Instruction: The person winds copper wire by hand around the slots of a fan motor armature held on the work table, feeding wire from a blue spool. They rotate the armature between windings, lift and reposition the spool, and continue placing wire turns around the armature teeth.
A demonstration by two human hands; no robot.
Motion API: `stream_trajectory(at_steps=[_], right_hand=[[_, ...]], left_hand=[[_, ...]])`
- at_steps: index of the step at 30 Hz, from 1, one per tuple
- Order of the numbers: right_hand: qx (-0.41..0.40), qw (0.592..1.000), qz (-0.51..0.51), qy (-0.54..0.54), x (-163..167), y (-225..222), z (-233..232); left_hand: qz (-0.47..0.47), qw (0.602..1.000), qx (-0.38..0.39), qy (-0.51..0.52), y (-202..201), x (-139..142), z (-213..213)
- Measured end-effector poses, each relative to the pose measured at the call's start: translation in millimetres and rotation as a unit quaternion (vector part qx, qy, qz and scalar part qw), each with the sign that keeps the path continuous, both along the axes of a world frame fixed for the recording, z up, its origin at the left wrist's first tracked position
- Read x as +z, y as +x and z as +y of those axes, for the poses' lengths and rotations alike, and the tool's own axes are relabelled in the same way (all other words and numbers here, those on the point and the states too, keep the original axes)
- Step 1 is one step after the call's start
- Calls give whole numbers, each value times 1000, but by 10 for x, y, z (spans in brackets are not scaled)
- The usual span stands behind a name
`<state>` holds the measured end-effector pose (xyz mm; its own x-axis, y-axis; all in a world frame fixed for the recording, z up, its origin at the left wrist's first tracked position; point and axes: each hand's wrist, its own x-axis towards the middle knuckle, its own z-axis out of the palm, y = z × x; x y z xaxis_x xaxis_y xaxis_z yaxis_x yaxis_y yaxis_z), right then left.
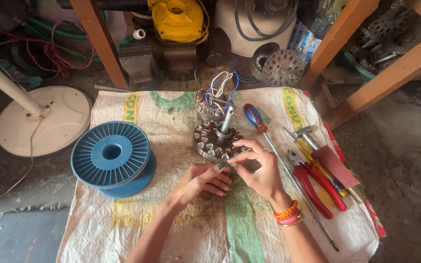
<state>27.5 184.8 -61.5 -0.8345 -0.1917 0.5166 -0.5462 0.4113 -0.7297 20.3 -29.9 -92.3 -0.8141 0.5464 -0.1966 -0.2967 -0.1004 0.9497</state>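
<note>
Down on a woven sack (pixel 181 229) spread over the floor, both hands met at the near rim of a slotted metal stator (pixel 215 142) with an upright shaft; the left hand (pixel 201 179) had its fingertips pinched together on something small and greenish (too small to tell what), and the right hand (pixel 259 168) pinched thumb and forefinger just beside it, touching the stator's edge; a second wound core with loose blue and white wires (pixel 216 100) stood right behind; a blue spool (pixel 111 156) lay to the left; a long screwdriver (pixel 288 170), red-handled pliers (pixel 315 187) and a hammer (pixel 304 135) lay to the right.
</note>
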Motion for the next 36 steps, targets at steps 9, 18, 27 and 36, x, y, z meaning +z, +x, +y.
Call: stream_trajectory(at_steps=[9, 18, 27, 36], right_hand=[[72, 987, -142, 26, 26, -11, 10], [148, 985, -87, -2, -67, -13, 1], [64, 990, -97, -84, -7, -27, -12], [19, 999, -21, -47, 35, -3, -81]], left_hand=[[0, 999, 20, 49, -28, -159, 5], [56, 994, 92, 17, -76, -350, 63], [72, 981, 166, -71, -83, -240, -33], [87, 979, 180, -36, -93, -258, -45]])
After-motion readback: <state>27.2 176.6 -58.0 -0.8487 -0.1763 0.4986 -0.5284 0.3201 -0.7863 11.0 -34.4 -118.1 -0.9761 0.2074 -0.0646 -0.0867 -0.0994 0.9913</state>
